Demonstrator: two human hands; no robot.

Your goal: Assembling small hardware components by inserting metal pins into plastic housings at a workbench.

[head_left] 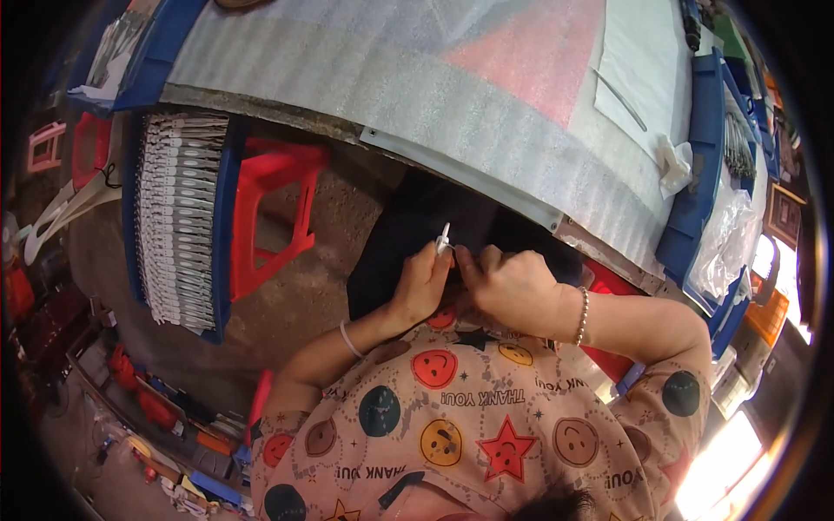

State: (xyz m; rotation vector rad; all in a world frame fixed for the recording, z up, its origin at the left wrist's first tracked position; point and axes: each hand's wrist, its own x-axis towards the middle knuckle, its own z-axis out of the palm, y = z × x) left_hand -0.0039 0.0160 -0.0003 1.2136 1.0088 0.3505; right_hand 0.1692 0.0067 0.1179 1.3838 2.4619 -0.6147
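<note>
My left hand (pixel 423 282) is closed round a small white part with a narrow tip (pixel 444 236), which points up and away from me. Close beside it, my right hand (pixel 512 282) is curled, thumb and forefinger pinched near the white part. A thin piece seems to lie between the two hands, too small to make out. Both hands are over my dark-clothed lap, just short of the table edge.
A table (pixel 347 78) covered with translucent foam sheet spans the front. White paper (pixel 638 52) and a thin metal tool (pixel 621 102) lie on it. At left, a blue tray (pixel 222 217) of slim white-grey parts stands by a red stool (pixel 304 174). Another blue tray (pixel 695 182) is right.
</note>
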